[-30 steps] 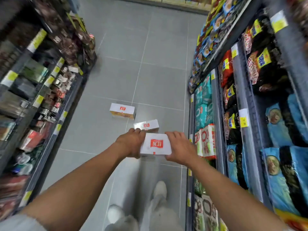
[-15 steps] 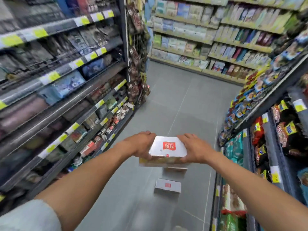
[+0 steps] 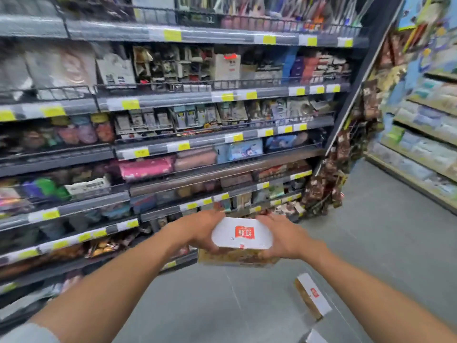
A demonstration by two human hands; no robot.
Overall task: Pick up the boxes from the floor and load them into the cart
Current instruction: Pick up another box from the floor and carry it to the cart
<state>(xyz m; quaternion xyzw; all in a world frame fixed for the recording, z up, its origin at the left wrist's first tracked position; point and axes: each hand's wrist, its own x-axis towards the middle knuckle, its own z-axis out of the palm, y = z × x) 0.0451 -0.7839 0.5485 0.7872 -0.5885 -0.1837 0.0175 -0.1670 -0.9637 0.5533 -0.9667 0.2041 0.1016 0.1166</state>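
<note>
I hold a white box [image 3: 241,237] with a red label on top and a printed brown side, out in front of me at about waist height. My left hand [image 3: 200,231] grips its left end and my right hand [image 3: 284,237] grips its right end. Another box of the same kind [image 3: 312,295] lies on the grey floor below and to the right. The corner of a third box [image 3: 315,337] shows at the bottom edge. No cart is in view.
A tall shelf unit [image 3: 173,149] packed with goods and yellow price tags fills the left and middle. Hanging snack bags [image 3: 341,164] mark its end. Another shelf row [image 3: 425,134] runs at the far right, with grey floor [image 3: 371,243] between.
The view has swung left, from down the aisle to facing the left shelves. Both hands keep the box lifted; the boxes on the floor now sit low on the right.
</note>
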